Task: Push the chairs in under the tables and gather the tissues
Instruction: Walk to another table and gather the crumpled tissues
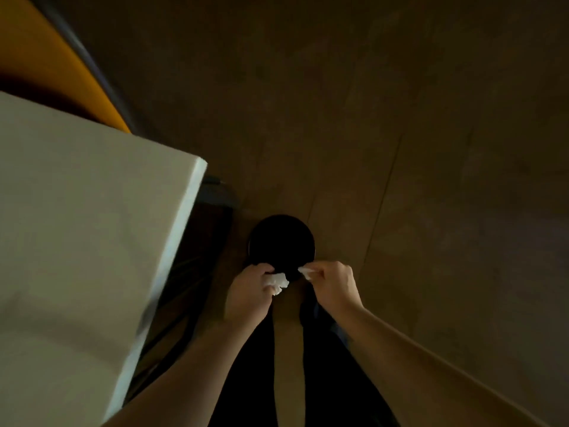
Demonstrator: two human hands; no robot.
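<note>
My left hand (249,292) holds a crumpled white tissue (276,281) in its curled fingers. My right hand (334,286) pinches a smaller white tissue (306,271) at its fingertips. Both hands hover close together just above the near rim of a round black bin (281,241) that stands on the floor. A white table (86,241) fills the left side. Beyond its far edge shows the orange seat of a chair (43,57) with a dark metal frame.
Brown tiled floor (431,149) spreads to the right and ahead. Dark chair or table legs (197,257) show under the table's right edge, close to the bin. My dark trouser legs (323,380) stand below the hands.
</note>
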